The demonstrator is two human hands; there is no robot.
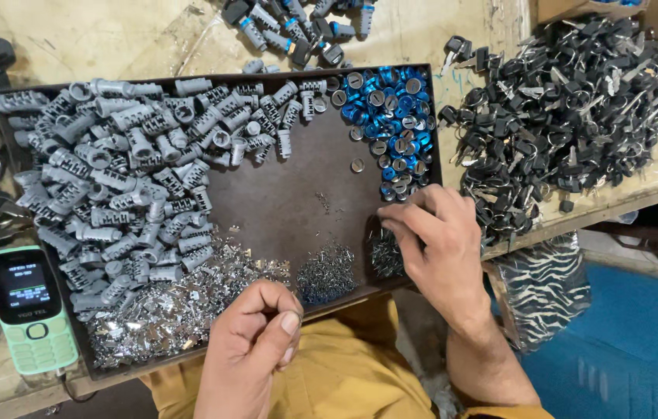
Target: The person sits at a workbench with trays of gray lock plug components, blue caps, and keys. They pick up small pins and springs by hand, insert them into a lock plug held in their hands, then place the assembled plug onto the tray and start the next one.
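Two hands sort small lock parts over a dark tray on a cluttered desk.

Head view: the right hand [436, 233] reaches to about four o'clock in the tray [282, 194], its fingers curled and pressed together over a small heap of tiny metal pieces [385, 254] just below the blue caps [391, 116]; whether it pinches one is hidden. The left hand [255, 341], at six o'clock, pinches something too small to make out between thumb and forefinger. Grey lock cylinders [112, 178] fill the tray from nine to twelve o'clock, with shiny metal plates [174, 310] at seven and a second little heap of springs [327, 273] beside the left hand. By appearance this is the picking-up stage; fitting so small a piece would call for a fine, steady pinch. Black keys [561, 109] lie at two o'clock, a green phone [30, 310] at eight.
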